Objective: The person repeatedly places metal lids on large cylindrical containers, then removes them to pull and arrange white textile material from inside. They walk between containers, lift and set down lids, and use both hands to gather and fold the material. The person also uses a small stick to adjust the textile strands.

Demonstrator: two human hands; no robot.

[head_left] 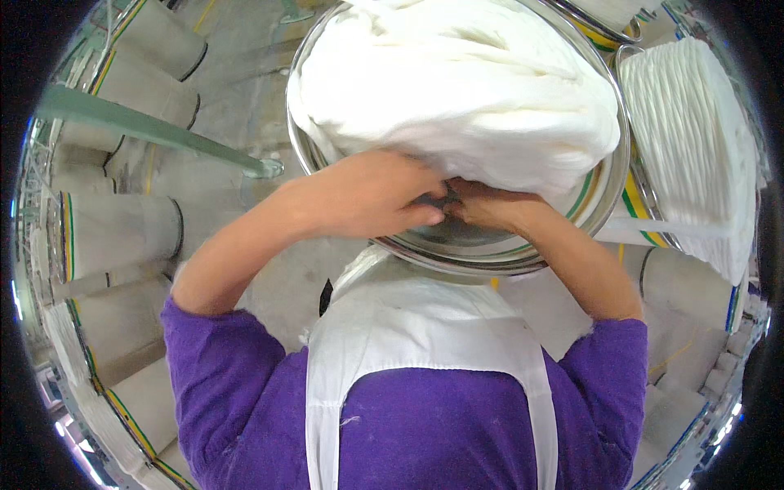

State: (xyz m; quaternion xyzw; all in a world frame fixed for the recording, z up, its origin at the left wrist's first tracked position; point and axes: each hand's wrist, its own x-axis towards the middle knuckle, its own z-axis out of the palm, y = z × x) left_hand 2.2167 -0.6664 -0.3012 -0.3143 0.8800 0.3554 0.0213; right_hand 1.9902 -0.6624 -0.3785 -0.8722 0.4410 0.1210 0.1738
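Note:
A thick white heap of cotton sliver (457,90) bulges above a large round can with a shiny metal rim (457,265). Both hands are at its near side, inside the rim, with fingertips almost meeting. My left hand (392,192) lies against the lower edge of the heap, its fingers curled and its thumb lower down over the dark gap in the can. My right hand (490,206) is tucked under the sliver, fingers bent inward and closed. Whatever is between the fingertips is too small or hidden to make out.
On the right, close by, stands another can topped with folded white sliver (694,139). Whitish cans (122,233) line the left side. A green metal bar (163,131) slants in from the left over the grey floor (237,106). A white apron (425,318) hangs below the can.

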